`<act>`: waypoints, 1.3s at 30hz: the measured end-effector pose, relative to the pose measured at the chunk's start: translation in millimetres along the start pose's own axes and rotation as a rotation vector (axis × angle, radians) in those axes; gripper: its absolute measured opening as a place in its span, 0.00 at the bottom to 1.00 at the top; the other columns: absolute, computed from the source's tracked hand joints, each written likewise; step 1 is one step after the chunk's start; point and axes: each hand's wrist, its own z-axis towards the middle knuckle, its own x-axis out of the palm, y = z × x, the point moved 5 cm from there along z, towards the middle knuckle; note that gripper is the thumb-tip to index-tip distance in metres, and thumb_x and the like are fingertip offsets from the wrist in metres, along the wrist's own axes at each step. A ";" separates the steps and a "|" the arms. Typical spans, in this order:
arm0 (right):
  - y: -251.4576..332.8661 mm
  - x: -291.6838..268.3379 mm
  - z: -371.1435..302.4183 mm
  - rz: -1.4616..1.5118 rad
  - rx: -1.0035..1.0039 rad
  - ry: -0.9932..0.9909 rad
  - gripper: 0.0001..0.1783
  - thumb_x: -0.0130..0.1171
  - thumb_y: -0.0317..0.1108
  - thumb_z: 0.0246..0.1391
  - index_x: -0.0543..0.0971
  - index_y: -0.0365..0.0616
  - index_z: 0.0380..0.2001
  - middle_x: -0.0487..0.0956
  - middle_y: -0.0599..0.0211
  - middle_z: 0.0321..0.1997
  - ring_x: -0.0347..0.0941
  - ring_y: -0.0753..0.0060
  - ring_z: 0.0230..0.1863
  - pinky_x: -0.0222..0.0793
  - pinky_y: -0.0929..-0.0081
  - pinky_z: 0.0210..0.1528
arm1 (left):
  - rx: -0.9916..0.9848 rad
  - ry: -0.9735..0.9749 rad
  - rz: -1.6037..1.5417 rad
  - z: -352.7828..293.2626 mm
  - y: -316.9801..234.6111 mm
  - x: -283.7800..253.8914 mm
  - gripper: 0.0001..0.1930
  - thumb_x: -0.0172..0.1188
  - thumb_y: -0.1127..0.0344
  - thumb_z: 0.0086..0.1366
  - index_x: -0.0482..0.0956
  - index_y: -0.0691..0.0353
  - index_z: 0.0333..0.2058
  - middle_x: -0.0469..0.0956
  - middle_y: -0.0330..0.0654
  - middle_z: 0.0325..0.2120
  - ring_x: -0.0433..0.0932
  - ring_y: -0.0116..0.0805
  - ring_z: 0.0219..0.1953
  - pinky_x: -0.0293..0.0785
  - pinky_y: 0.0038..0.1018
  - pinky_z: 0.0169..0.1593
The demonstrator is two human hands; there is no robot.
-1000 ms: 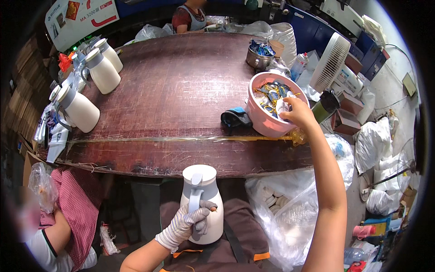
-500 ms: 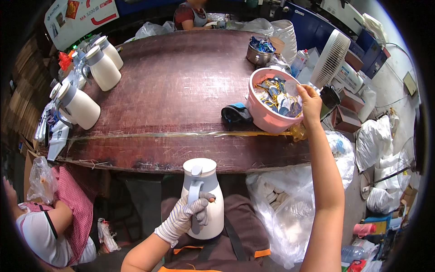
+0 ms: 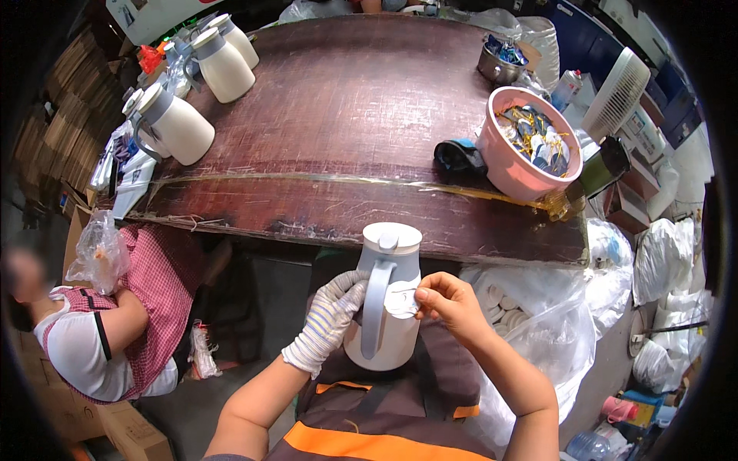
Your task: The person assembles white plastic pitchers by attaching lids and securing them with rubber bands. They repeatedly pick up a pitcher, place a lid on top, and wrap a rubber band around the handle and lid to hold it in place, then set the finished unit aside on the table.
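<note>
In front of my lap stands a cream vacuum jug (image 3: 396, 338) with a grey-blue handle and collar and a white lid. My left hand (image 3: 330, 315), in a striped knit glove, grips the jug beside its handle; some fingertips are hidden behind the handle. Between thumb and fingers, my bare right hand (image 3: 453, 305) pinches a rounded white tag (image 3: 400, 299), which lies over the jug's side just right of the handle. On the table to the right, a pink bucket (image 3: 513, 177) holds many dark and white tags with gold strings.
Several similar jugs (image 3: 181, 127) stand on the left of the brown table (image 3: 338, 115). A dark pouch (image 3: 460, 156) lies beside the bucket. A clear bag of white discs (image 3: 538, 346) is at my right. A seated person in a pink checked apron (image 3: 165, 284) is at left.
My right hand has come from the bucket down to the jug with the white tag. My left hand has shifted from around the handle to its left side. The view has tilted downward.
</note>
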 end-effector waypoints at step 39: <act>-17.5 40.4 -22.3 0.446 0.257 0.437 0.23 0.59 0.31 0.59 0.71 0.40 0.58 0.80 0.62 0.37 0.69 0.81 0.23 0.61 0.87 0.24 | 0.260 -0.213 -0.044 -10.3 -13.1 -6.6 0.07 0.54 0.67 0.71 0.71 0.62 0.44 0.78 0.39 0.33 0.78 0.22 0.32 0.78 0.22 0.38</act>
